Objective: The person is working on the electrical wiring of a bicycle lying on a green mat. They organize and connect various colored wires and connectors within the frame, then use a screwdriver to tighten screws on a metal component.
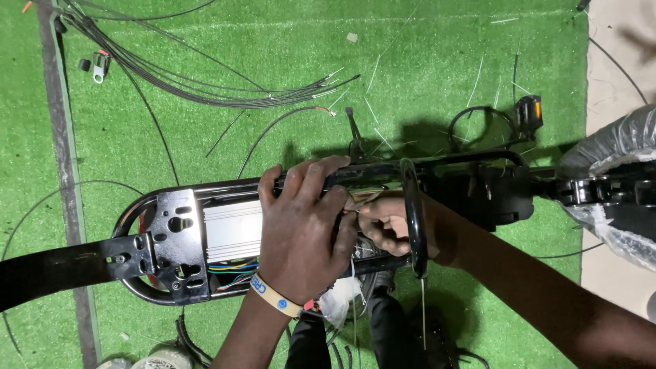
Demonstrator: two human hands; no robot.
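Head view: person looks down on a black frame (pixel 205 188) lying across green turf (pixel 444 61).
Left hand (pixel 304 229): spread wide, palm down, fingers curled over the frame's upper tube; yellow wristband (pixel 273 295) on the wrist.
Right hand (pixel 383 222): reaches in through a black ring (pixel 413 215), fingertips pinched narrow on a thin wire (pixel 355 205) beside the left thumb.
Controller (pixel 232 231): ribbed silver box inside the frame, just left of the left hand; coloured leads (pixel 232 268) run beneath it.
Step in hand: judged as wire handling inside the frame, left hand steadying.
Next move calls for: a fine pinch in a tight gap, frame held firm.
Far: cable bundle (pixel 205 89) and loose strands on the turf; pedal (pixel 529 113) upper right; plastic-wrapped part (pixel 615 147) at right edge.
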